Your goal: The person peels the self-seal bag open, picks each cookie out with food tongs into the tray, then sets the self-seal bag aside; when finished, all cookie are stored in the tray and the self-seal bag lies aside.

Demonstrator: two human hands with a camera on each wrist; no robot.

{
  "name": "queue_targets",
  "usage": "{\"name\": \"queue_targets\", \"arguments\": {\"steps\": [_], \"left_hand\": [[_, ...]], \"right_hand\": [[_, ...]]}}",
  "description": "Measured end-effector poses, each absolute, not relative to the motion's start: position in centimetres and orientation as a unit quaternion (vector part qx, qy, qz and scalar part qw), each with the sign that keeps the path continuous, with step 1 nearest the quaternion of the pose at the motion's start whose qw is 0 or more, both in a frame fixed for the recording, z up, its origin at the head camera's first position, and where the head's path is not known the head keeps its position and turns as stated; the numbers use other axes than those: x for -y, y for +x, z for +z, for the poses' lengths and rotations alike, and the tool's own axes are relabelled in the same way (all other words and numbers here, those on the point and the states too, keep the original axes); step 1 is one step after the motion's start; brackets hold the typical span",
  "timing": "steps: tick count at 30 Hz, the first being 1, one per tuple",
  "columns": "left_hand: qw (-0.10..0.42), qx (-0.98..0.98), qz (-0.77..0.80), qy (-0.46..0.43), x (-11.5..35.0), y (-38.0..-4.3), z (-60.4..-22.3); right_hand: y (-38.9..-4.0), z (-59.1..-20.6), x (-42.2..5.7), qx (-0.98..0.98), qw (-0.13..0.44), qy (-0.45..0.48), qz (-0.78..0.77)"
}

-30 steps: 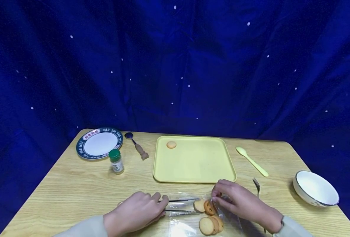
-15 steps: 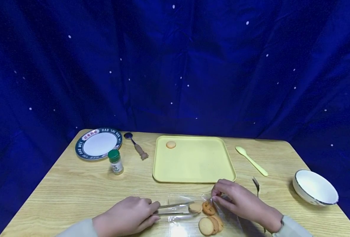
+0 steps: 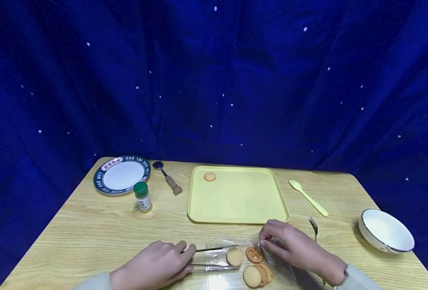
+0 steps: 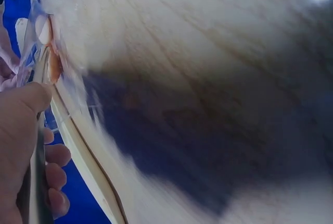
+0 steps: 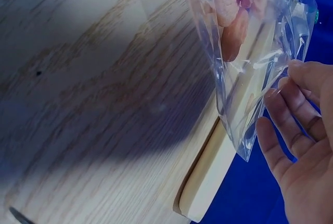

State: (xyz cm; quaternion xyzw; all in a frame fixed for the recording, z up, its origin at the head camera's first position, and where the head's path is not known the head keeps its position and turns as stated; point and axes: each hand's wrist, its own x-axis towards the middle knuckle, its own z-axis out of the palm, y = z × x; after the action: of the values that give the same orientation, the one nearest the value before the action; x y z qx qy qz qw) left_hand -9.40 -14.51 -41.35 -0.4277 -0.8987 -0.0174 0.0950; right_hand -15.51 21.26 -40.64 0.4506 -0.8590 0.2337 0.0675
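My left hand (image 3: 156,264) grips metal tongs (image 3: 214,249), their arms reaching into a clear plastic bag (image 3: 219,280). Between the spread tips lies a pale round cookie (image 3: 234,257). Just right of it, inside the bag, is an orange-brown smiley-face cookie (image 3: 254,255), with several overlapping cookies (image 3: 253,277) nearer the front. The bag's far edge is pinched between thumb and finger of my right hand (image 3: 290,245). In the right wrist view the transparent film (image 5: 242,78) hangs from those fingertips. The left wrist view shows fingers wrapped around the tongs (image 4: 35,182).
Beyond the bag sits a yellow tray (image 3: 239,201) with one small cookie (image 3: 209,177). At left are a rimmed plate (image 3: 123,175), a green-capped shaker (image 3: 143,197) and a dark spoon (image 3: 172,184). A yellow spoon (image 3: 308,197), fork (image 3: 314,227) and white bowl (image 3: 385,230) are at right.
My left hand has drawn left, and the pale cookie has shifted left with the tongs. Their arms have spread since half a second ago. The smiley-face cookie has tipped flatter; my right hand stays put.
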Motion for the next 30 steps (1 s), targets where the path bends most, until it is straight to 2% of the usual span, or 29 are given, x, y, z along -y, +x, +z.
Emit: {"name": "queue_targets", "arguments": {"steps": [3, 14, 19, 23, 27, 30], "left_hand": [[0.123, 0.889, 0.022, -0.440, 14.3, -9.4, -41.3], [0.166, 0.890, 0.055, -0.422, 14.5, -9.5, -41.5], [0.148, 0.896, 0.048, -0.415, 14.4, -9.6, -41.7], [0.084, 0.910, -0.009, -0.406, 14.8, -9.5, -41.3], [-0.013, 0.917, -0.107, -0.383, 15.8, -9.3, -40.7], [-0.049, 0.913, -0.149, -0.376, 17.2, -8.9, -40.8]], "right_hand": [[-15.5, -40.7, -21.2, 0.859, 0.069, 0.450, 0.235], [-15.4, -40.7, -21.2, 0.868, 0.050, 0.435, 0.234], [-15.4, -40.7, -21.3, 0.871, 0.042, 0.429, 0.234], [-15.4, -40.8, -21.3, 0.873, 0.038, 0.427, 0.233], [-15.4, -40.7, -21.3, 0.875, 0.033, 0.424, 0.230], [-15.3, -40.6, -21.4, 0.878, 0.029, 0.421, 0.228]]}}
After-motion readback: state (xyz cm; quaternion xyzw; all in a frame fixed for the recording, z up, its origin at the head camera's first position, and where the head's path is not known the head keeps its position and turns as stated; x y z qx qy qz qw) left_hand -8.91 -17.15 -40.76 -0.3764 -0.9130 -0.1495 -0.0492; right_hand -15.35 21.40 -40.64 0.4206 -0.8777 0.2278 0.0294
